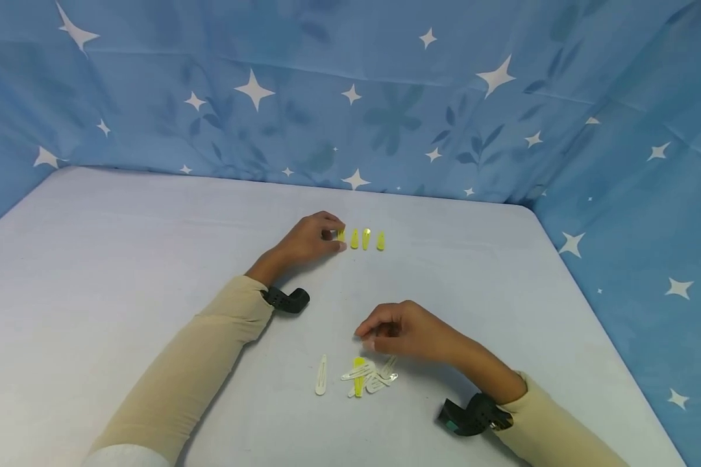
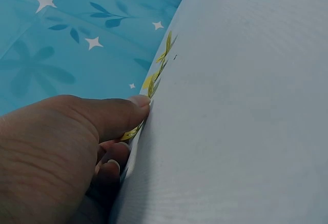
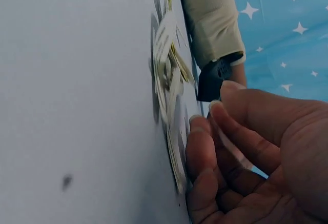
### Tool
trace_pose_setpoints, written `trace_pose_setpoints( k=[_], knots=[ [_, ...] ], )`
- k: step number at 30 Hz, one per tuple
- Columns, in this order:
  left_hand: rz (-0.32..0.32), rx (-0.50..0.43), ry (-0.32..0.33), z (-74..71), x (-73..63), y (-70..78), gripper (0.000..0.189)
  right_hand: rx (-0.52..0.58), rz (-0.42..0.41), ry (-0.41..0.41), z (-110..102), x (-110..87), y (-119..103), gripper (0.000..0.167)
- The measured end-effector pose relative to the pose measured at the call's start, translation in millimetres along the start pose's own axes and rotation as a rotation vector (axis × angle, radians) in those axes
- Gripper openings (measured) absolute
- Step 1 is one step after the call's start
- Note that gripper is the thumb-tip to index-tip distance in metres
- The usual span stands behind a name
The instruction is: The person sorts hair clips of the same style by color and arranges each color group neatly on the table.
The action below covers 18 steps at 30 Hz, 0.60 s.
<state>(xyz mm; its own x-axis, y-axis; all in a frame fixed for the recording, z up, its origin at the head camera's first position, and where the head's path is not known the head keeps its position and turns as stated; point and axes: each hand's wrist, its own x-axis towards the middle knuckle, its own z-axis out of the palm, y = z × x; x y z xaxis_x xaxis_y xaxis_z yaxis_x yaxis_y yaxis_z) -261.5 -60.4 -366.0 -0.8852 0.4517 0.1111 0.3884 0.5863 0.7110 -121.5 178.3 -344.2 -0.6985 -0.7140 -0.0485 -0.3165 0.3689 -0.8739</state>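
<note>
Pinching a slim, glossy yellow clip is the left hand; the right hand hangs relaxed.

No text, label, brand, number or sign can be read on the clips, the left band, the right band or the curtain. A green patch on the right band is too small to tell.
</note>
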Motion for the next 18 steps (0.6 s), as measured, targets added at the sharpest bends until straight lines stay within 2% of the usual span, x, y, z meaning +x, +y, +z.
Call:
trace_pose_setpoints(
  k=[8,18],
  knots=[
    [-0.023,-0.004,0.016,2.0,0.7,0.0,0.044,-0.021,0.046,-0.002,10.5,-3.9,-7.4,0.025],
    [0.005,0.007,0.011,2.2,0.6,1.1,0.045,-0.078,0.088,-0.014,17.9,-6.0,-15.0,0.024]
  ],
)
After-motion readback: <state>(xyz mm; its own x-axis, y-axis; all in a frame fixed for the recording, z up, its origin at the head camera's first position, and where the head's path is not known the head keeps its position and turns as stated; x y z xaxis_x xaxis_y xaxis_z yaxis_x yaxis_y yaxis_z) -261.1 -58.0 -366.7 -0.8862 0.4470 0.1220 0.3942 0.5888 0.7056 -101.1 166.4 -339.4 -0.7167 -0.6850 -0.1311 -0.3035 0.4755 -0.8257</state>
